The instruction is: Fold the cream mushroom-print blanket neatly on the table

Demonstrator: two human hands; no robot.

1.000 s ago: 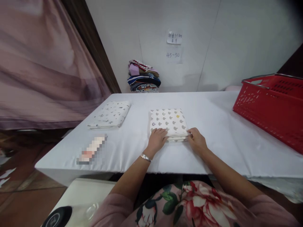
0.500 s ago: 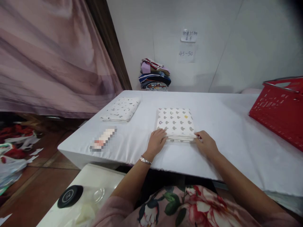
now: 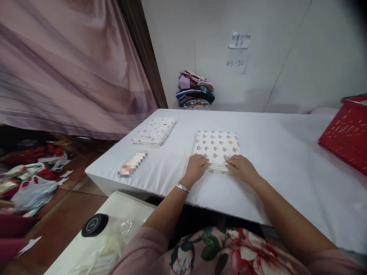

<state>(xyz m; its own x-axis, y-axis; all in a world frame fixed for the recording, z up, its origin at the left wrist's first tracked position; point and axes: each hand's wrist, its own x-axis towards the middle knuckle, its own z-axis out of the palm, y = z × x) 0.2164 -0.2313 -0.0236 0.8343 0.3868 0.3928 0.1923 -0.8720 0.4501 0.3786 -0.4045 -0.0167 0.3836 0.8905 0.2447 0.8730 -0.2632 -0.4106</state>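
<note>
A folded white cloth printed with grey mushroom-like shapes lies flat in front of me, its stacked layers showing along the near edge. My left hand grips the near left corner, fingers on top and thumb at the edge. At the right part of that same edge, my right hand pinches the layers between thumb and fingers. Another folded white cloth with a small dark print rests farther left, apart from both hands.
The white-covered table carries a red basket at right and a pixelated oblong item at left. Folded fabrics are stacked by the wall. A white surface with a black round object stands at lower left.
My right hand has moved left from the cloth's near right corner along its near edge. My left hand stays at the left corner. The view has shifted slightly left.
</note>
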